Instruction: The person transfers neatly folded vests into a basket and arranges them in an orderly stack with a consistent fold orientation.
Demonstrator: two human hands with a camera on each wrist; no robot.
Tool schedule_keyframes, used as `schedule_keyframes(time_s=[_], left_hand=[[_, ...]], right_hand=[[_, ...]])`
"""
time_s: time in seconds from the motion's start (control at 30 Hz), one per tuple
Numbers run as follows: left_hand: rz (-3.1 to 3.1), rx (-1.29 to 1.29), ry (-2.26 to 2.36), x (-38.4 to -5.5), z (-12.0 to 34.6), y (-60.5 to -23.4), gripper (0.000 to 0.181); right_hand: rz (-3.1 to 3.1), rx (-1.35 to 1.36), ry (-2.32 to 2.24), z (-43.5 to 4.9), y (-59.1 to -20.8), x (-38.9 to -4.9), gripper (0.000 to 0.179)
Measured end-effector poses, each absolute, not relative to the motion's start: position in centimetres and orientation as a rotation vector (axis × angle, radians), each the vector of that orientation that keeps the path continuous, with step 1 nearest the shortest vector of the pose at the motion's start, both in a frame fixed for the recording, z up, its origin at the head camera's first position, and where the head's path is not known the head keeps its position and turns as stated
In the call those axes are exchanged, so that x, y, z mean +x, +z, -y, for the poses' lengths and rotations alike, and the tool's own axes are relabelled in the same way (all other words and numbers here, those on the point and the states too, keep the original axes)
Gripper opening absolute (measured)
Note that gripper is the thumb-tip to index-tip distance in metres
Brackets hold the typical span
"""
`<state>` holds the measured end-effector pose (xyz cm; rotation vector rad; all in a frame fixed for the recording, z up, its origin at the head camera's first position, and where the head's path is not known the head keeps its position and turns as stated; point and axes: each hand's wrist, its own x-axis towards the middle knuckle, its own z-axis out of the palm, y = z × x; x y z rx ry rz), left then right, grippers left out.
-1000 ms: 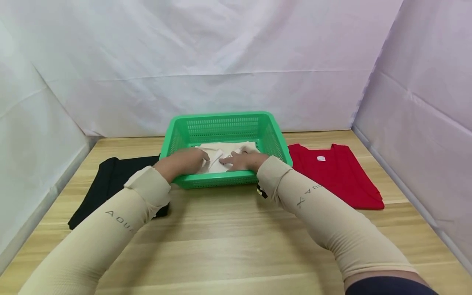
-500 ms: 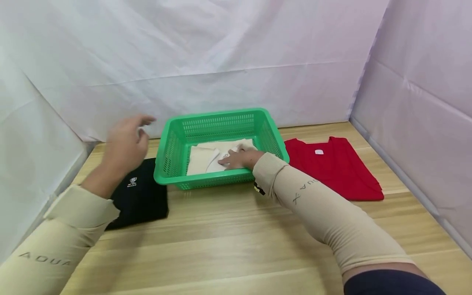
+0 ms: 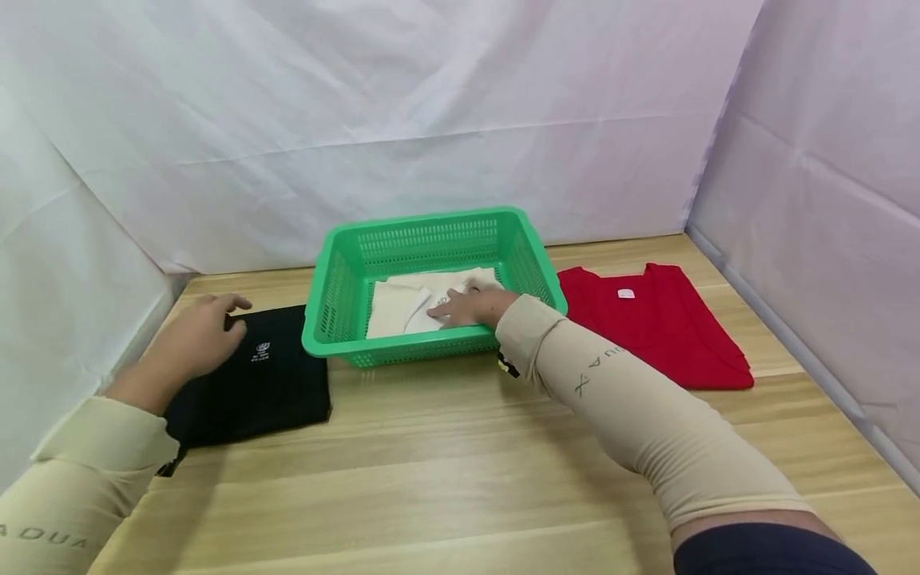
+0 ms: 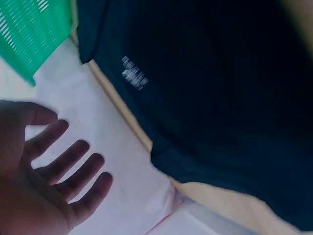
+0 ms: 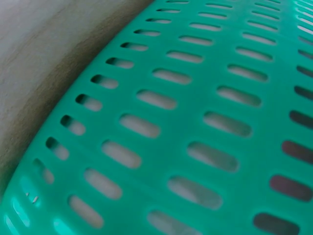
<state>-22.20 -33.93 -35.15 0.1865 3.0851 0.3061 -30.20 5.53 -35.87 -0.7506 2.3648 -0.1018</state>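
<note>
My left hand (image 3: pixel 197 335) hovers over the far left part of a folded black T-shirt (image 3: pixel 280 383) with a small pale print. In the left wrist view its fingers (image 4: pixel 73 159) are spread and slightly bent, holding nothing, beside the black cloth. My right hand (image 3: pixel 467 307) reaches over the near rim of a green plastic basket (image 3: pixel 334 349). Its fingers rest spread on a folded cream T-shirt (image 3: pixel 391 307) with a white inner patch, lying on the basket floor. The right wrist view is filled by the basket's slotted wall (image 5: pixel 161 112), which hides that hand.
A folded red T-shirt (image 3: pixel 668 335) with a white label lies right of the basket, partly behind the right sleeve (image 3: pixel 611 399). Wooden tabletop (image 3: pixel 402 471) stretches in front. White cloth walls (image 3: pixel 431 104) stand at the back and both sides.
My left hand has left the cream T-shirt, come out of the basket and moved left, then lower over the black T-shirt. The right hand stays on the cream T-shirt.
</note>
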Motion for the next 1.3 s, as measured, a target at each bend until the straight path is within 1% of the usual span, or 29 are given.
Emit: schedule_keyframes(time_s=[0.03, 0.1, 0.27, 0.3, 0.4, 0.57, 0.8, 0.93, 1.3], left_hand=[[-3.06, 0.207, 0.29, -22.2, 33.9, -35.7, 0.045], [-3.009, 0.242, 0.261, -22.2, 33.7, -36.7, 0.051], [-2.866, 0.265, 0.254, -21.9, 33.3, -38.5, 0.072], [-2.845, 0.265, 0.258, -21.9, 33.2, -38.7, 0.076], [-2.801, 0.274, 0.27, -21.6, 33.3, -38.9, 0.082], [-2.765, 0.314, 0.279, -21.3, 33.6, -38.5, 0.082], [-2.693, 0.346, 0.257, -20.5, 33.5, -38.4, 0.085], [-2.694, 0.366, 0.215, -20.0, 33.0, -37.8, 0.082], [-2.673, 0.354, 0.181, -16.8, 31.6, -37.2, 0.075]], right_hand=[[-2.364, -0.759, -0.102, -5.7, -35.9, -30.3, 0.053], [-2.319, -0.75, -0.22, -6.2, -37.2, -31.6, 0.054], [-2.277, -0.7, -0.316, -5.9, -37.8, -32.5, 0.053], [-2.304, -0.694, -0.258, -5.6, -36.8, -31.6, 0.052], [-2.342, -0.749, -0.151, -5.2, -35.6, -30.6, 0.052], [-2.35, -0.789, -0.112, -5.4, -34.8, -30.1, 0.053], [-2.325, -0.769, -0.159, -5.5, -35.3, -30.3, 0.053], [-2.339, -0.753, -0.167, -5.7, -35.2, -30.3, 0.055], [-2.324, -0.758, -0.181, -5.3, -35.2, -30.0, 0.055]])
